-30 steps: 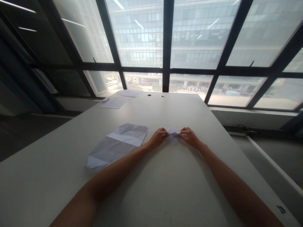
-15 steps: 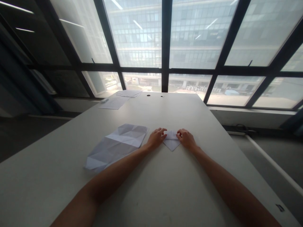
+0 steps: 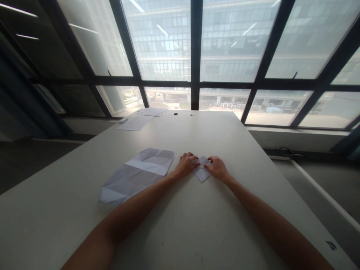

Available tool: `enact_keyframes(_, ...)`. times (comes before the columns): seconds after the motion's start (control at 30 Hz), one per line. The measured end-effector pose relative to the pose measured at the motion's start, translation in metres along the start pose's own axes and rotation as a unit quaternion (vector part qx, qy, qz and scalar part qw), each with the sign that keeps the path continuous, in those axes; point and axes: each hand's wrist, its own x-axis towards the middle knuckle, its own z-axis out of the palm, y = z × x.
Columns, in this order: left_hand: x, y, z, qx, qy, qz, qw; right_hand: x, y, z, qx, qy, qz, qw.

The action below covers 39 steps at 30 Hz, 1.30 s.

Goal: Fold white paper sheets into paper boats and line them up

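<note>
A small piece of folded white paper (image 3: pixel 201 174) lies on the table between my hands, its pointed corner toward me. My left hand (image 3: pixel 186 164) grips its left side, thumb and fingers curled over the upper edge. On the opposite side my right hand (image 3: pixel 218 167) holds the paper with its thumb on the surface and its fingers bent at the upper right. Fingertips cover parts of the folds. Left of my left hand rests a larger creased sheet of white paper (image 3: pixel 140 170), which my left forearm partly overlaps.
The white table (image 3: pixel 180 232) stretches toward tall dark-framed windows. Several flat sheets of paper (image 3: pixel 135 123) lie at its far left, near a round dark hole (image 3: pixel 175 114). A small dark mark (image 3: pixel 331 245) shows near the right edge.
Both thumbs have moved inward over the folded paper, and my right hand has shifted slightly left. The paper's near point sits a little lower and further left. The creased sheet stays put.
</note>
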Motion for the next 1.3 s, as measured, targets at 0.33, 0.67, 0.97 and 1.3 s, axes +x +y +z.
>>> enact_keyframes(0.33,0.002,0.012,-0.012,-0.266,0.068,-0.046,0.960,0.002,-0.008,-0.009,0.236,0.013,-0.036,0.971)
enact_keyframes(0.67,-0.001,0.019,-0.015,-0.250,0.181,0.020,0.951,-0.004,-0.014,-0.021,0.194,0.120,-0.060,0.972)
enact_keyframes(0.97,0.000,0.017,-0.020,-0.153,0.226,0.082,0.959,0.000,-0.003,-0.022,0.100,0.191,-0.203,0.955)
enact_keyframes(1.3,0.000,0.010,-0.010,-0.041,0.052,0.016,0.998,0.006,0.012,-0.009,0.001,0.059,-0.149,0.987)
